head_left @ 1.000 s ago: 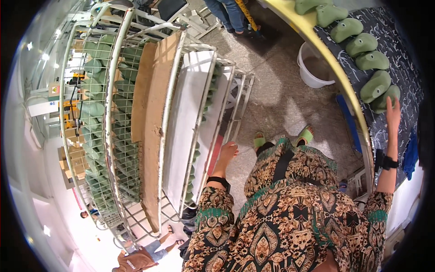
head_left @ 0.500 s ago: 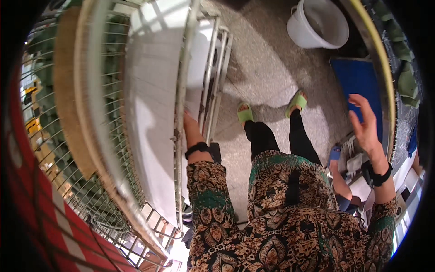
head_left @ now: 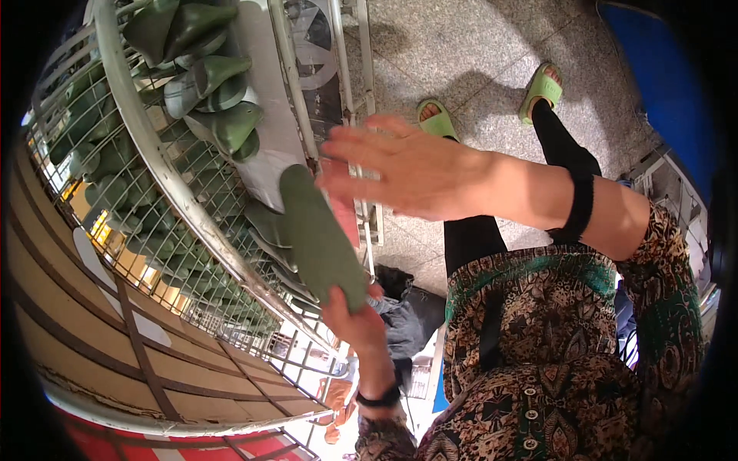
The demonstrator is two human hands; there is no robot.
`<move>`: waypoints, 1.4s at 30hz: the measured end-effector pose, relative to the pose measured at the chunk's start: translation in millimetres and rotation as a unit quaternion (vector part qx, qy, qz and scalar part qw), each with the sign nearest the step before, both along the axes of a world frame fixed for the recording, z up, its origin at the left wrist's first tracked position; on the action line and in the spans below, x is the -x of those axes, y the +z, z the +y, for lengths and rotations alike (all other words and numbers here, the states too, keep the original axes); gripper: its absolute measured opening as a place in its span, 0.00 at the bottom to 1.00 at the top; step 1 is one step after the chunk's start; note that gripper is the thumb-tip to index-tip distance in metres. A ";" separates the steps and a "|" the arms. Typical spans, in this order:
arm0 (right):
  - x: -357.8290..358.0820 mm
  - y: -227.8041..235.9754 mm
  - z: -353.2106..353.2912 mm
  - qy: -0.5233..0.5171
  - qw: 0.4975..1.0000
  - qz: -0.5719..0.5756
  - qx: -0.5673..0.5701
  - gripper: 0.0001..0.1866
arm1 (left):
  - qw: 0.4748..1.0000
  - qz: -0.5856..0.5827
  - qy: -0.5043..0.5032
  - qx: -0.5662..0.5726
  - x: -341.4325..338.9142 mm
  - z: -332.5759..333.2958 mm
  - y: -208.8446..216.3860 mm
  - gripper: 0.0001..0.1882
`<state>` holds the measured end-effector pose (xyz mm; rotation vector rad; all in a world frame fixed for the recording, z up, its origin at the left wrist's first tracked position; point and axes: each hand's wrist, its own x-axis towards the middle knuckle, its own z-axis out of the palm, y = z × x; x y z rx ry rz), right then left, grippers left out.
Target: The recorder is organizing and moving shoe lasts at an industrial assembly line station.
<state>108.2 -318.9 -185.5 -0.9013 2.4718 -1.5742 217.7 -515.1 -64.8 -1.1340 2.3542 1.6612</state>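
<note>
My left hand grips the lower end of a green shoe last; its long flat underside shows, and it stands tilted beside the wire cage. Across from it, my right hand is open, fingers stretched toward the upper end of the last and slightly blurred. Whether those fingertips touch the last I cannot tell. More green shoe lasts lie on a pale surface at the left, just past the cage's metal rail. Several others are heaped behind the wire mesh.
A metal rail of the cage curves down the left side. Cardboard lies behind bars at the lower left. A blue panel stands at the upper right. My feet in green slippers rest on the speckled floor.
The view has turned toward the cage. My left hand has come up with a shoe last in it. My right hand has swung from the right side across to the last.
</note>
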 end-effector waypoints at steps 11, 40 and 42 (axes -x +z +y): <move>-69.8 -42.9 38.7 0.206 0.935 -0.288 0.024 0.33 | 0.998 -0.021 -0.038 -0.047 -7.4 -36.1 -32.7 0.23; -79.3 -25.5 66.1 0.135 0.825 -0.547 -0.035 0.42 | 0.907 -0.066 0.191 0.369 17.1 -138.2 -129.2 0.39; -83.6 -30.6 59.9 0.141 0.820 -0.555 -0.013 0.42 | 0.894 -0.078 0.151 0.414 7.6 -116.8 -112.4 0.34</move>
